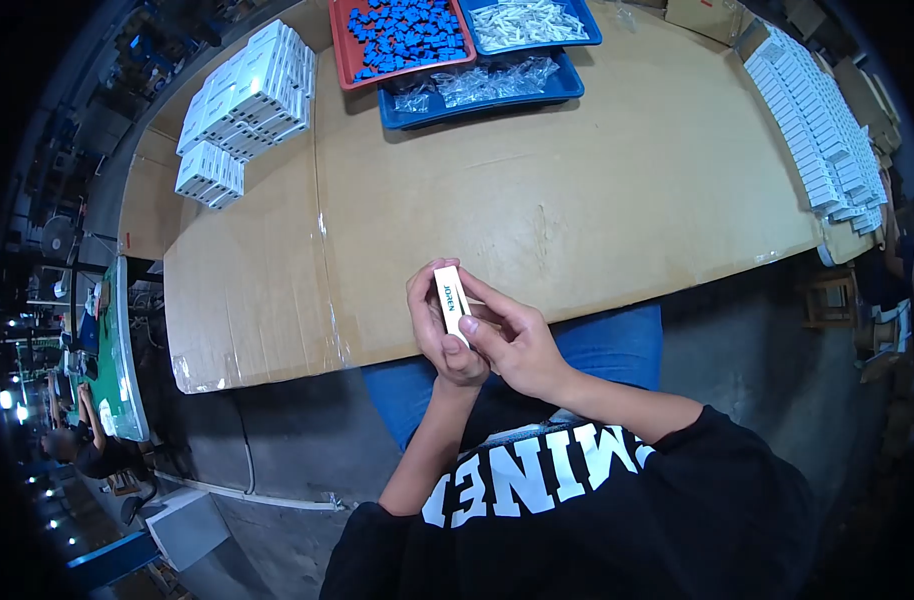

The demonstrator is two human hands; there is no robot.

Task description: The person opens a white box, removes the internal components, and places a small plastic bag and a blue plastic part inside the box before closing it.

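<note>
Head view: both hands meet at the near edge of the cardboard-covered table (597, 200). Left hand (439, 330) and right hand (517, 345) together clasp a small white rectangular box with blue lettering (451, 298), held upright just above the table edge, fingers closed around its lower part. At the far side sit a red tray of small blue parts (402, 38) and two blue trays of white and clear-bagged parts (497, 70). White box stacks (245, 100) lie far left; white box rows (817, 120) line the right edge.
</note>
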